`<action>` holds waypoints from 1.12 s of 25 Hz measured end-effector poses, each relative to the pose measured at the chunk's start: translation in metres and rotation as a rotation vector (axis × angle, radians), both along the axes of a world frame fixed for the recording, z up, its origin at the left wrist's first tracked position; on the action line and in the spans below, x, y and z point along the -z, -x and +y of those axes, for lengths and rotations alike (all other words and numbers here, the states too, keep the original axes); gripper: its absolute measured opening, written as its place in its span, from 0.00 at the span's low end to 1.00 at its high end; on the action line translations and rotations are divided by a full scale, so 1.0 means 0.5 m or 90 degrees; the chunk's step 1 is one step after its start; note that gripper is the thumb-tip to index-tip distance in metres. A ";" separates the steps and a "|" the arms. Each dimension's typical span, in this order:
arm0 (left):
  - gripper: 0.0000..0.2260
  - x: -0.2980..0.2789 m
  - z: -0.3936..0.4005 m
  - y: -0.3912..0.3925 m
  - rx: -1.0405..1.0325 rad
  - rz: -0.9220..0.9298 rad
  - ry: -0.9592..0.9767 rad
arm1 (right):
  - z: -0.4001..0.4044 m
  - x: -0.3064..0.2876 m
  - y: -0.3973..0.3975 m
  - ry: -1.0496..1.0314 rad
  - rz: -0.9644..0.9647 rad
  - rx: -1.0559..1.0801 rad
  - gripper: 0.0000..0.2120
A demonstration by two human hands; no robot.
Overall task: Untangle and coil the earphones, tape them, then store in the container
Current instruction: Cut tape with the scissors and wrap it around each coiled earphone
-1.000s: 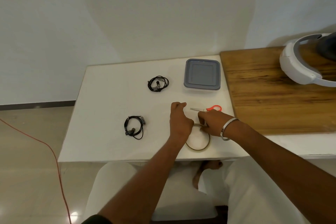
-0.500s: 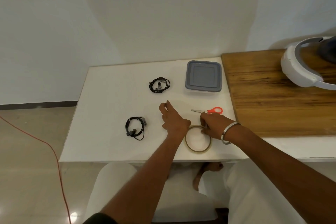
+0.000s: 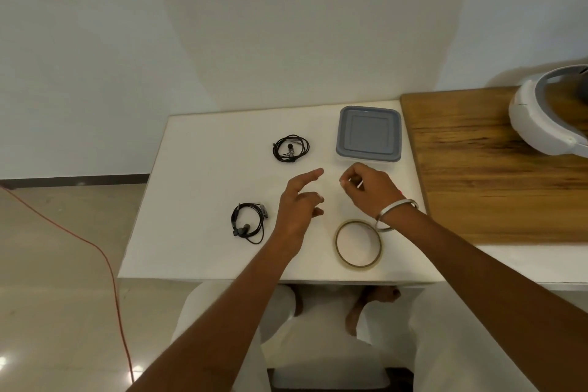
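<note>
The right hand [image 3: 370, 189] at frame centre curls over the scissors [image 3: 355, 182], mostly hidden; the left hand [image 3: 299, 210] hovers open, holding nothing. Two coiled earphones [image 3: 291, 148] [image 3: 248, 223] lie left of centre, the container [image 3: 369, 135] upper right, the tape [image 3: 358, 243] below. Seat fingers in the handles before lifting.

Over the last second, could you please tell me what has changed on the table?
Both hands left the tape roll. The right hand moved away from it, onto the scissors, whose metal tip shows at its curled fingers; whether it grips them is unclear. The left hand lifted and opened, index finger pointing forward. Both earphone coils, far and near, and the lidded container stayed put.
</note>
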State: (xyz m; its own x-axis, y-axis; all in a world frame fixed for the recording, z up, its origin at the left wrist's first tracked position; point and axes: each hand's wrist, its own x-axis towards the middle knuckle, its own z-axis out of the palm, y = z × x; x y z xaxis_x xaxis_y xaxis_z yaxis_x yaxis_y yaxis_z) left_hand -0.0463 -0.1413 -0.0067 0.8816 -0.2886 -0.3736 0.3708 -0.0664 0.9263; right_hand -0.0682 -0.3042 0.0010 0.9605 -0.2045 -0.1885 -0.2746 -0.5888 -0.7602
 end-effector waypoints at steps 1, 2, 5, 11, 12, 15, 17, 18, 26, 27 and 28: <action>0.21 -0.005 0.003 -0.001 0.006 0.007 0.026 | 0.009 -0.001 -0.009 -0.042 -0.009 0.036 0.06; 0.22 -0.009 0.007 -0.003 0.011 0.009 0.045 | 0.017 -0.001 -0.017 -0.078 -0.009 0.066 0.06; 0.25 -0.011 0.018 -0.007 0.014 -0.014 0.059 | 0.032 0.001 -0.036 -0.165 0.007 0.117 0.08; 0.19 -0.011 0.033 -0.008 0.024 -0.082 0.020 | 0.049 -0.010 -0.053 -0.249 0.071 0.066 0.13; 0.20 -0.011 0.033 -0.009 0.031 -0.100 0.004 | 0.052 -0.011 -0.053 -0.249 0.075 0.048 0.12; 0.24 -0.011 0.035 -0.013 0.048 -0.147 -0.047 | 0.059 -0.011 -0.051 -0.218 0.061 0.006 0.10; 0.26 -0.010 0.038 -0.016 0.051 -0.156 -0.062 | 0.062 -0.009 -0.052 -0.199 0.040 -0.002 0.09; 0.27 -0.009 0.039 -0.018 0.053 -0.158 -0.065 | 0.064 -0.008 -0.053 -0.194 0.028 0.000 0.08; 0.27 0.011 0.048 -0.031 0.052 -0.159 -0.062 | 0.079 0.004 -0.061 -0.192 -0.050 0.050 0.05; 0.27 0.013 0.048 -0.034 0.050 -0.160 -0.062 | 0.081 0.007 -0.063 -0.194 -0.053 0.051 0.04; 0.27 0.018 0.050 -0.038 0.048 -0.158 -0.062 | 0.084 0.010 -0.065 -0.198 -0.057 0.054 0.03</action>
State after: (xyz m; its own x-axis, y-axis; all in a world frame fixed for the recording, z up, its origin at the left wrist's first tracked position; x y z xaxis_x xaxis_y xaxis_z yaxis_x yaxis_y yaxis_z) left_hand -0.0273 -0.1166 -0.0156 0.9271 -0.3299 -0.1781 0.1243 -0.1778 0.9762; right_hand -0.0357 -0.2624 -0.0038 0.9583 -0.2296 -0.1699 -0.2363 -0.3028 -0.9233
